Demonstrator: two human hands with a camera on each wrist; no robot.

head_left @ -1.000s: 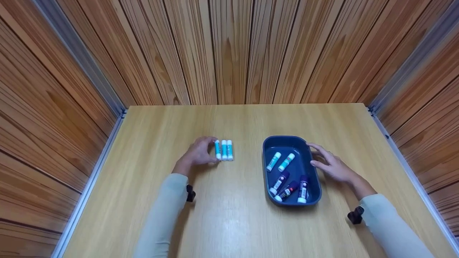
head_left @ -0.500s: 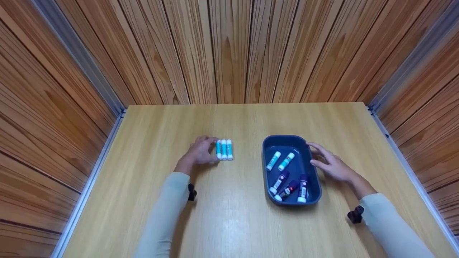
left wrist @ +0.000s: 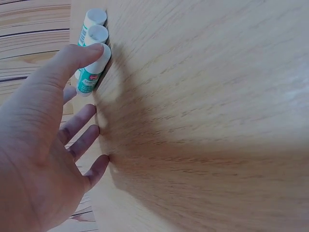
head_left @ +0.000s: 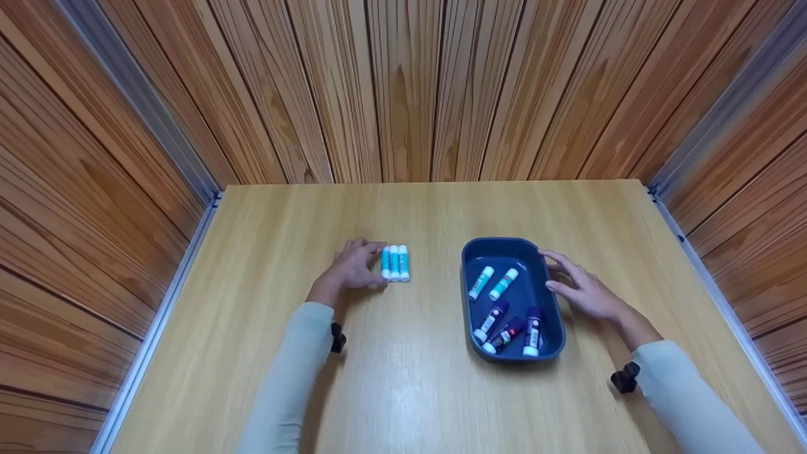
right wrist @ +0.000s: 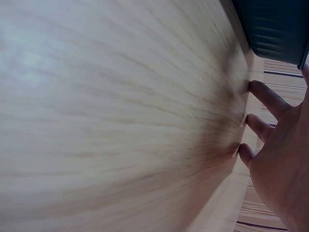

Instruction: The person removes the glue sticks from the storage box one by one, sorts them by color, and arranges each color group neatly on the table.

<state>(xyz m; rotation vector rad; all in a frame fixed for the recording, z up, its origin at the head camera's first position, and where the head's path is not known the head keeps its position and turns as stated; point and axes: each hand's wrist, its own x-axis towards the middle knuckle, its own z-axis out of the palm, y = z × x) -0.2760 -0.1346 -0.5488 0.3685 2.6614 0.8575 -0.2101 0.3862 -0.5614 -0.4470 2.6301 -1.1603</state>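
Three teal-and-white glue sticks lie side by side on the table, left of the middle. My left hand (head_left: 354, 265) pinches the leftmost glue stick (head_left: 386, 261) end to end between thumb and index finger. In the left wrist view the thumb sits on the white end of this glue stick (left wrist: 90, 79), and the other fingers are spread at the tabletop. The middle glue stick (head_left: 394, 263) and the right one (head_left: 404, 263) lie close against it. At the right edge of a dark blue tray (head_left: 468, 302), my right hand (head_left: 586, 293) rests with relaxed fingers, its fingertips at the tray's side.
Inside the tray lie two teal glue sticks (head_left: 481, 284) and three purple-capped ones (head_left: 533, 331). Bare wooden tabletop (head_left: 435, 302) separates the row from the tray. Wood-patterned walls (head_left: 403, 94) stand at the back and both sides.
My left hand has slid the leftmost glue stick slightly right, closing the gap to the other two. The right hand and the tray have not moved.
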